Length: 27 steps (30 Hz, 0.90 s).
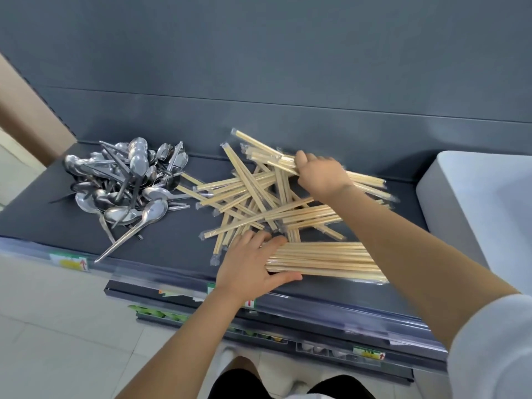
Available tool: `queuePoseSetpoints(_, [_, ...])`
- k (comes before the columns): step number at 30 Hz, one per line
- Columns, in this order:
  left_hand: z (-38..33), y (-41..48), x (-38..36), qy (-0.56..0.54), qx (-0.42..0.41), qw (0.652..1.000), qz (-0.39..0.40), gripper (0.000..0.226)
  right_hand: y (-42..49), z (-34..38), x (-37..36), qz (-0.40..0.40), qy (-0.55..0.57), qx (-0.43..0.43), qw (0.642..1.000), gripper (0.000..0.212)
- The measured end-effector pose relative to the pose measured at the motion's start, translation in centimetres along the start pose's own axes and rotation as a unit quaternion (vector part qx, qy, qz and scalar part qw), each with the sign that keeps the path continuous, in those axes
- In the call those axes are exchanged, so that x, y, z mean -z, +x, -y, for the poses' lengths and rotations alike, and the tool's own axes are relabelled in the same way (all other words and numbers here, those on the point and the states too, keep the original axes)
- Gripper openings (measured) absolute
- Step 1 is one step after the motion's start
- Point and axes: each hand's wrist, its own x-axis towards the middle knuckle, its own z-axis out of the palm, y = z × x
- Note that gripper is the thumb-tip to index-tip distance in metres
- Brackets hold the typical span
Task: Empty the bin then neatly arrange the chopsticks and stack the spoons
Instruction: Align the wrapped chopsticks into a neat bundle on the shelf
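Dark grey flat surface [172, 243] underneath everything, running left to right. At its right end, white plastic bin [475, 203], apart from the cutlery, inside not visible. Mid-surface, loose heap of pale wooden chopsticks in clear sleeves [259, 203], criss-crossed at every angle. Further left, tangled pile of shiny steel spoons [126, 180], unstacked, handles pointing all ways. Along the near edge, neat bundle of chopsticks [325, 262], long axis left to right, parallel to the front edge. Right hand [319, 175] at the far side of the heap, fingers clamped round a handful of sticks [276, 161] slanting away to the upper left. Left hand [250, 266] at the bundle's left end, fingers fairly straight and spread over the tips, thumb along the near side, pressing rather than gripping. Probably mid-way through sorting chopsticks, spoons not yet begun. Gripped handful beyond the bundle and skewed to it; needs turning onto that left-right axis before coming down alongside, with the left hand placed to square the ends.
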Motion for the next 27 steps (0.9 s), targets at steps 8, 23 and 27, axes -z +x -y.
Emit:
queuePoseSetpoints(8, [-1.1,-0.4,1.5,-0.126,0.095,0.987,0.02,0.096,-6.3,-1.0,3.9,-0.108,0.019,0.054,0.992,0.025])
queuePoseSetpoints(23, [-1.8,-1.0,2.9,-0.181,0.112,0.976,0.043,0.14,-14.5,-1.4,3.4,-0.221,0.149,0.034,0.963,0.021])
queuePoseSetpoints(27, [-1.8,-1.4,3.1,-0.169,0.102,0.978,0.066,0.142,-14.3,-1.7,4.9,-0.207,0.326,-0.074,0.919,0.009])
